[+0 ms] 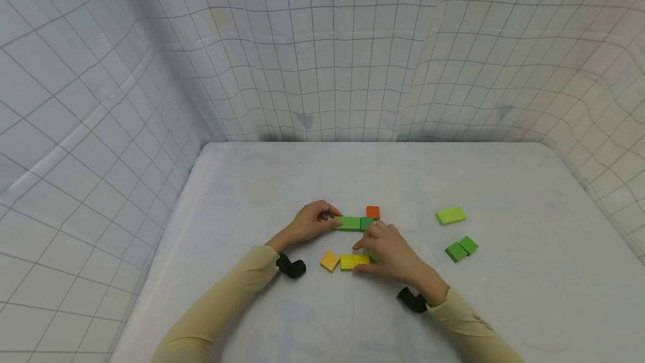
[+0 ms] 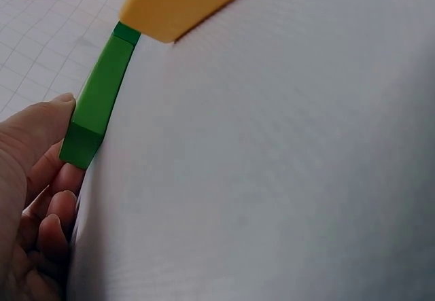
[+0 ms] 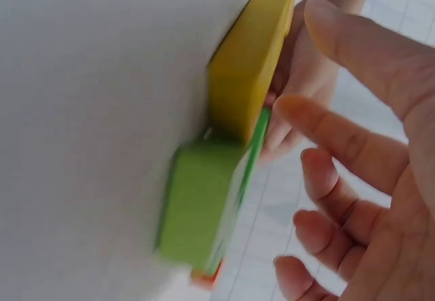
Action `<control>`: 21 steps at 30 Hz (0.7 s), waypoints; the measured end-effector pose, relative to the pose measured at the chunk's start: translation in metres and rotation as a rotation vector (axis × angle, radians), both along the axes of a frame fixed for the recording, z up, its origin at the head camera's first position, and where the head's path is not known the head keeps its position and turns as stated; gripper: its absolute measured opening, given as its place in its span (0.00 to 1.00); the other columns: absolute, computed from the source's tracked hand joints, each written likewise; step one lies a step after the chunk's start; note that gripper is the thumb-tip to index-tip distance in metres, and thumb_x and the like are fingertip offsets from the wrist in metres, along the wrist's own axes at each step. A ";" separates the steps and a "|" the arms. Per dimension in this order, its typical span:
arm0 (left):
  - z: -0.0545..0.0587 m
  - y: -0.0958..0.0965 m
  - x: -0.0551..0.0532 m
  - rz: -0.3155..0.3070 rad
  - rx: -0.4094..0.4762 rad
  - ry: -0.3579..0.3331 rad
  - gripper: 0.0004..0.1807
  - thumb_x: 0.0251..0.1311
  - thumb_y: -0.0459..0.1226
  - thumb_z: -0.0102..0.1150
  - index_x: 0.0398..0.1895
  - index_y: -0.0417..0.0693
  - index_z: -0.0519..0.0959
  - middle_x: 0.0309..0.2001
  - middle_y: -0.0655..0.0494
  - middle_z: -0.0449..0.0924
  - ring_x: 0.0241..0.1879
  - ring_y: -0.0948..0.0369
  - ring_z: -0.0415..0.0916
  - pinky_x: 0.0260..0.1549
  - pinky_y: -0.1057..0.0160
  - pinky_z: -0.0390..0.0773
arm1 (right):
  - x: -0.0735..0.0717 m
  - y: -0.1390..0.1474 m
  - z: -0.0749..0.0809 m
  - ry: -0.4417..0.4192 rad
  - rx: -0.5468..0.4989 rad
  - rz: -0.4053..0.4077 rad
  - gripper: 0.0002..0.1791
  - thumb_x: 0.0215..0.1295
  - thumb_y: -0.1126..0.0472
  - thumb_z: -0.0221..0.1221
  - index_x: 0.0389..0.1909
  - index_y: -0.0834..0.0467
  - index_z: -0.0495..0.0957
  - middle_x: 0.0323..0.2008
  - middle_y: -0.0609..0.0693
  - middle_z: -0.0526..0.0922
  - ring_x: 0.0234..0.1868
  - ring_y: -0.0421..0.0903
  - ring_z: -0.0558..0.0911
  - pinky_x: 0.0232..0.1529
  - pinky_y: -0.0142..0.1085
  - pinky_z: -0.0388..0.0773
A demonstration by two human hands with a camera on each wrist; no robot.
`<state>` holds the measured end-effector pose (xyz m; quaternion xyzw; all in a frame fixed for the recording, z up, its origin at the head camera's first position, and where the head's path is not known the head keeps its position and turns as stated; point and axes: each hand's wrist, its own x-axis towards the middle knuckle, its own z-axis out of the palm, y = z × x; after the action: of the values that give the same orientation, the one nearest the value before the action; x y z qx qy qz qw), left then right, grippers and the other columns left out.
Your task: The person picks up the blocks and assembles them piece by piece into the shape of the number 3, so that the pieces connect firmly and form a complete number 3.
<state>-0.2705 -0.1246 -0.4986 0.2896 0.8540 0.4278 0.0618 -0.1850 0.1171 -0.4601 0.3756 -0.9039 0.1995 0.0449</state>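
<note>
Thumb and fingers of my left hand [image 1: 308,222] pinch the left end of a long green block [image 1: 347,224]. At its right end lies a darker green block [image 1: 366,224], with a red-orange block [image 1: 373,212] just behind. My right hand [image 1: 395,255] hovers over the right end of a yellow block [image 1: 349,263], fingers spread and relaxed, holding nothing in the right wrist view. A light green block [image 3: 200,202] stands against the yellow block's end, mostly hidden by the right hand in the head view. Left of the yellow block, an amber block [image 1: 330,261] sits turned at an angle.
To the right on the white-covered table [image 1: 534,296] lie a lime block [image 1: 450,215] and two green blocks [image 1: 457,251], one touching the other. Grid-patterned curtains [image 1: 332,71] enclose the table at the back and sides. Black devices [image 1: 291,266] are worn on both wrists.
</note>
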 end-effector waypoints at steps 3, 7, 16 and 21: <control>0.001 0.001 0.000 -0.005 0.002 0.002 0.11 0.60 0.43 0.64 0.43 0.51 0.83 0.36 0.62 0.76 0.33 0.63 0.68 0.34 0.65 0.69 | 0.003 -0.014 0.002 0.051 0.010 -0.011 0.22 0.46 0.40 0.71 0.35 0.51 0.86 0.32 0.42 0.70 0.38 0.41 0.65 0.37 0.37 0.61; 0.002 0.001 0.001 -0.006 0.002 0.004 0.11 0.60 0.43 0.64 0.43 0.51 0.83 0.36 0.62 0.76 0.33 0.63 0.68 0.34 0.65 0.68 | 0.008 -0.033 0.004 0.095 0.030 -0.029 0.26 0.42 0.36 0.70 0.34 0.52 0.86 0.31 0.42 0.68 0.36 0.42 0.64 0.36 0.36 0.62; 0.000 0.001 0.001 0.000 -0.006 0.016 0.10 0.60 0.43 0.63 0.43 0.50 0.83 0.35 0.63 0.76 0.32 0.64 0.68 0.35 0.65 0.69 | 0.014 -0.058 0.007 0.078 0.140 -0.127 0.26 0.40 0.32 0.69 0.23 0.51 0.82 0.27 0.44 0.67 0.34 0.44 0.65 0.37 0.38 0.62; -0.001 0.000 0.000 0.008 -0.013 0.011 0.10 0.60 0.43 0.64 0.43 0.52 0.83 0.35 0.63 0.75 0.32 0.64 0.68 0.35 0.65 0.69 | 0.014 -0.065 0.007 0.105 0.191 -0.169 0.25 0.40 0.32 0.69 0.17 0.49 0.78 0.26 0.44 0.68 0.34 0.46 0.65 0.38 0.40 0.61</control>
<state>-0.2704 -0.1244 -0.4995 0.2880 0.8583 0.4208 0.0572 -0.1709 0.0525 -0.4529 0.3105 -0.9437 0.0880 0.0726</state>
